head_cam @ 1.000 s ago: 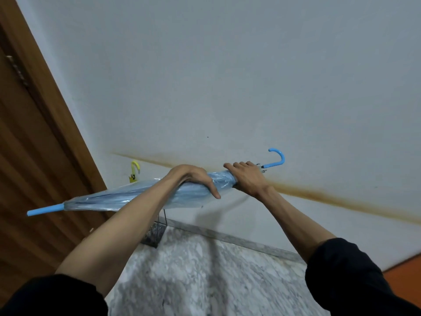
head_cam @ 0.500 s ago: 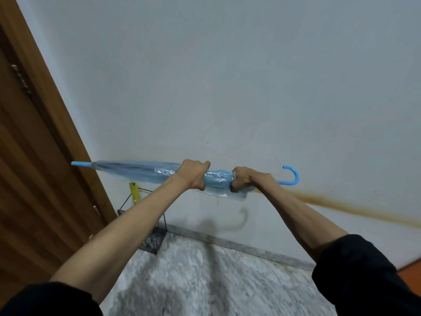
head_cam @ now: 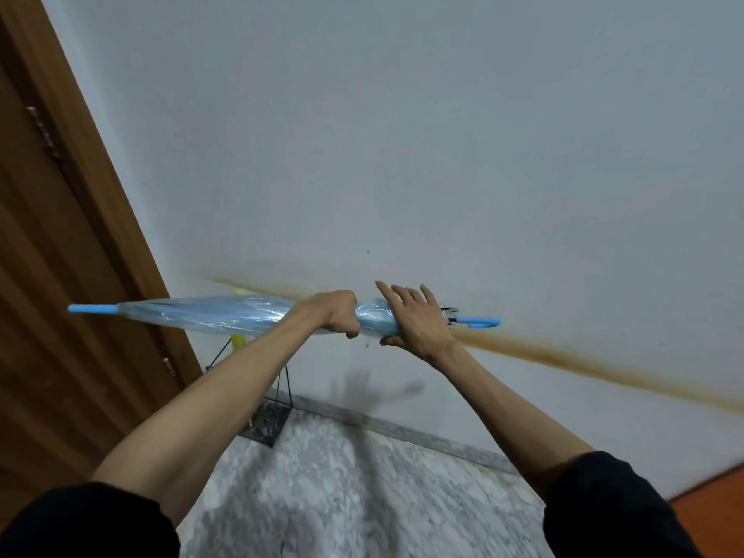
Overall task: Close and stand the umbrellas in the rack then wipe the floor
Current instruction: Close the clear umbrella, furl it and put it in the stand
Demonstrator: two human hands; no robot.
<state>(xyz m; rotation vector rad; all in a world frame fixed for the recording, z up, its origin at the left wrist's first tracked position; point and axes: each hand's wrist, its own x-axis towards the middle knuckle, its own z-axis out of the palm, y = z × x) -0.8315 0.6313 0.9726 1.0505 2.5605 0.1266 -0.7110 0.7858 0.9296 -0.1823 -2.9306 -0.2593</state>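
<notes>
A closed clear-blue umbrella (head_cam: pixel 225 316) lies level in front of me, its blue tip pointing left and its blue hook handle (head_cam: pixel 481 322) to the right. My left hand (head_cam: pixel 336 318) is wrapped in a fist around the folded canopy. Next to it, my right hand (head_cam: pixel 414 320) lies over the canopy with the fingers spread and the thumb under it. Behind the umbrella stands a black wire rack (head_cam: pixel 267 412) in the corner, and a yellow umbrella handle (head_cam: pixel 238 341) sticks up from it.
A brown wooden door (head_cam: pixel 60 275) fills the left side. The white wall (head_cam: pixel 443 155) ahead carries a brown stain stripe (head_cam: pixel 583 360). The floor is grey marbled stone (head_cam: pixel 362 497), with an orange floor strip (head_cam: pixel 712 505) at the far right.
The umbrella has turned about its length and its hook now lies flatter. My right hand has loosened from a fist to spread fingers. The left hand keeps its grip.
</notes>
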